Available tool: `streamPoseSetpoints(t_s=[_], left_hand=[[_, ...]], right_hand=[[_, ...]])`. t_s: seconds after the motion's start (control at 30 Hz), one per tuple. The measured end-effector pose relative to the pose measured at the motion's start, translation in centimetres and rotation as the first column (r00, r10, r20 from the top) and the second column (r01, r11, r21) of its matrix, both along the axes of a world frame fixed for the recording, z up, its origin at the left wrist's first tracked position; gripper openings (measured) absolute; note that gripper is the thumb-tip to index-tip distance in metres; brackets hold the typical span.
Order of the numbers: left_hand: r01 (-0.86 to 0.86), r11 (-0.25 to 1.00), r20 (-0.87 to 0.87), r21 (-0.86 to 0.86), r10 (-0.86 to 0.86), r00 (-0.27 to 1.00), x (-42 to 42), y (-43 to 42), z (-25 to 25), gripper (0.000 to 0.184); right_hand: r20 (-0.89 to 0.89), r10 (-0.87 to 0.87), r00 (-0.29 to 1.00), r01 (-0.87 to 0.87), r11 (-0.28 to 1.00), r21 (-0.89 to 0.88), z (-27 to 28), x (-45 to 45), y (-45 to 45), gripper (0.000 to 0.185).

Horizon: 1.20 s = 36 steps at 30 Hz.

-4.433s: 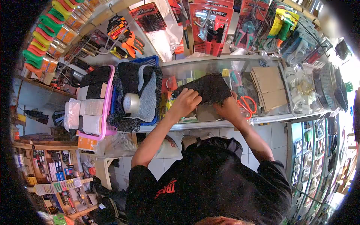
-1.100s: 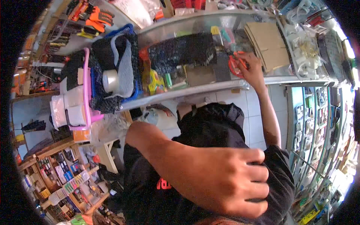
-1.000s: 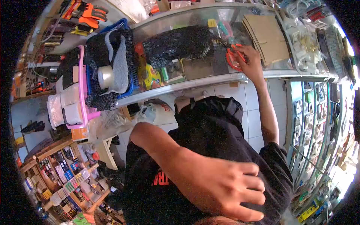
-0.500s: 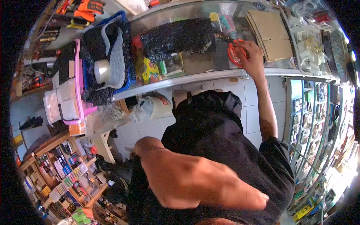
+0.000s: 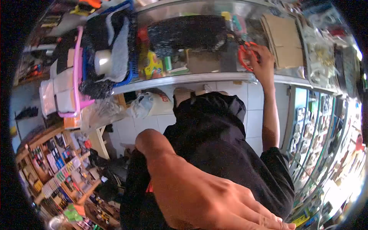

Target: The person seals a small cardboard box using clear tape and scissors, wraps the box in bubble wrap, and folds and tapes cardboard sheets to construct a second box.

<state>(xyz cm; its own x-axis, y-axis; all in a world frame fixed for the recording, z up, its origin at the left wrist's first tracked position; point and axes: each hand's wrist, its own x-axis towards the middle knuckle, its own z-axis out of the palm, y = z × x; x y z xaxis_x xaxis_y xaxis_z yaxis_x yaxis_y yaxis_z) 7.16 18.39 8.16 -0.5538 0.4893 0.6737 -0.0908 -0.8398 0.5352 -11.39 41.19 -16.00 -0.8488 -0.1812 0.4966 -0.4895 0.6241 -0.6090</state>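
My right hand point(image 5: 263, 61) is at the front edge of the glass counter, its fingers closed on the red handles of a pair of scissors point(image 5: 243, 56). The dark blades point away, toward a black plastic-wrapped bundle point(image 5: 186, 32) lying on the glass. Close to the camera, my left hand point(image 5: 209, 197) is raised in front of my black shirt, fingers stretched toward the lower right. It holds nothing that I can see, and its fingertips reach the bottom of the view.
Folded cardboard point(image 5: 285, 40) lies right of the scissors. A blue basket point(image 5: 130, 65) with a tape roll point(image 5: 102, 61) stands left, beside a pink rack point(image 5: 78, 73). Glass display shelves point(image 5: 306, 126) line the right side; wooden shelves point(image 5: 50, 165) stand lower left.
My left hand has moved lower and its fingers have straightened out from a more bunched shape. My right hand stays at the scissors. The view has shifted slightly.
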Motion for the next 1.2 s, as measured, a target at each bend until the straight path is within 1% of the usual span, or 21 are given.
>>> streamPoseSetpoints(t_s=[0.1, 0.13, 0.2, 0.27, 0.3, 0.33, 0.37, 0.43, 0.47, 0.5, 0.57, 0.6, 0.7, 0.73, 0.83, 0.87, 0.97, 1.0, 1.1, 1.13, 1.2], left_hand=[[0.132, 0.981, -0.034, -0.142, -0.138, 0.99, -1.9, -3.5, 0.4, 0.042], [0.142, 0.969, -0.047, -0.203, -0.154, 0.987, -2.6, -5.3, 0.5, 0.032], [0.171, 0.978, 0.01, -0.116, -0.171, 0.985, -4.5, -7.7, -0.8, 0.025], [-0.115, 0.993, 0.262, -0.011, 0.114, 0.958, -4.4, -9.3, -3.9, 0.026], [-0.337, 0.933, 0.266, -0.128, 0.359, 0.894, -4.7, -10.1, -5.9, 0.027], [-0.527, 0.8, 0.242, -0.286, 0.593, 0.768, -5.1, -10.9, -7.9, 0.029], [-0.642, 0.622, 0.197, -0.448, 0.769, 0.608, -5.4, -11.7, -9.9, 0.032], [-0.634, 0.37, 0.031, -0.679, 0.878, 0.478, -6.3, -11.1, -13.3, 0.015], [-0.559, 0.201, -0.111, -0.805, 0.874, 0.473, -6.3, -11.1, -15.0, 0.02], [-0.618, -0.032, -0.348, -0.786, 0.849, 0.398, -6.3, -10.9, -16.4, 0.023], [-0.678, -0.457, -0.753, -0.575, 0.62, 0.221, -7.0, -10.6, -18.6, 0.03], [-0.678, -0.528, -0.818, -0.512, 0.54, 0.197, -7.4, -10.7, -18.7, 0.038], [-0.714, -0.615, -0.912, -0.336, 0.402, 0.083, -8.7, -11.6, -17.9, 0.041], [-0.703, -0.612, -0.887, -0.362, 0.459, 0.058, -9.0, -11.4, -16.9, 0.047], [-0.746, -0.624, -0.957, -0.233, 0.282, 0.063, -10.7, -10.7, -13.3, 0.049], [-0.759, -0.578, -0.951, -0.299, 0.246, 0.187, -11.3, -10.6, -12.3, 0.067], [-0.834, -0.521, -0.973, -0.181, -0.031, 0.231, -14.0, -10.1, -12.0, 0.088], [-0.84, -0.505, -0.952, -0.199, -0.103, 0.288, -14.9, -10.2, -12.8, 0.1], [-0.869, -0.45, -0.944, -0.203, -0.145, 0.296, -17.2, -10.8, -16.0, 0.099], [-0.867, -0.482, -0.959, -0.127, -0.165, 0.232, -17.6, -10.7, -16.5, 0.097], [-0.893, -0.436, -0.978, -0.115, -0.106, 0.178, -17.8, -11.5, -17.3, 0.093]], right_hand=[[0.058, -0.042, 0.997, 0.039, 0.998, 0.05, -0.3, 0.2, 0.5, 0.018], [-0.009, -0.025, 1.0, 0.025, 0.998, 0.056, 0.2, 0.3, 0.3, 0.019], [0.046, -0.028, 0.999, 0.027, 0.999, 0.031, -0.2, 0.4, 0.3, 0.019], [0.091, -0.043, 0.995, 0.043, 0.999, 0.004, -0.2, 0.3, 0.3, 0.02], [0.068, -0.058, 0.996, 0.056, 0.998, 0.032, -0.2, 0.4, 0.4, 0.019], [0.042, -0.067, 0.997, 0.064, 0.996, 0.062, -0.3, 0.3, 0.4, 0.019], [0.019, -0.069, 0.997, 0.067, 0.993, 0.096, -0.4, 0.2, 0.4, 0.019], [0.043, -0.065, 0.997, 0.06, 0.991, 0.117, -0.1, 0.2, 0.5, 0.018], [0.056, -0.06, 0.997, 0.053, 0.99, 0.128, 0.0, 0.2, 0.4, 0.018], [0.05, -0.06, 0.997, 0.053, 0.991, 0.122, 0.2, 0.3, 0.3, 0.018], [0.036, -0.066, 0.997, 0.061, 0.992, 0.109, 0.7, 0.5, 0.0, 0.018], [0.055, -0.062, 0.997, 0.057, 0.994, 0.09, 1.0, 0.5, -0.2, 0.018], [0.077, -0.064, 0.995, 0.058, 0.996, 0.074, 1.5, 0.7, -0.4, 0.017], [0.06, -0.07, 0.996, 0.064, 0.993, 0.096, 1.5, 0.8, -0.3, 0.017], [0.057, -0.071, 0.996, 0.064, 0.991, 0.114, 1.4, 0.7, -0.2, 0.016], [0.065, -0.07, 0.995, 0.063, 0.992, 0.111, 1.3, 0.8, -0.1, 0.016], [0.113, -0.071, 0.991, 0.065, 0.996, 0.06, 2.0, 1.0, -0.4, 0.016], [0.084, -0.07, 0.994, 0.065, 0.996, 0.061, 2.0, 1.1, -0.4, 0.016], [0.026, -0.051, 0.998, 0.049, 0.998, 0.048, 1.8, 1.0, -0.3, 0.018], [0.028, -0.043, 0.999, 0.042, 0.998, 0.035, 1.8, 1.0, -0.3, 0.02], [0.012, -0.045, 0.999, 0.044, 0.999, 0.026, 1.8, 0.8, -0.1, 0.02]])
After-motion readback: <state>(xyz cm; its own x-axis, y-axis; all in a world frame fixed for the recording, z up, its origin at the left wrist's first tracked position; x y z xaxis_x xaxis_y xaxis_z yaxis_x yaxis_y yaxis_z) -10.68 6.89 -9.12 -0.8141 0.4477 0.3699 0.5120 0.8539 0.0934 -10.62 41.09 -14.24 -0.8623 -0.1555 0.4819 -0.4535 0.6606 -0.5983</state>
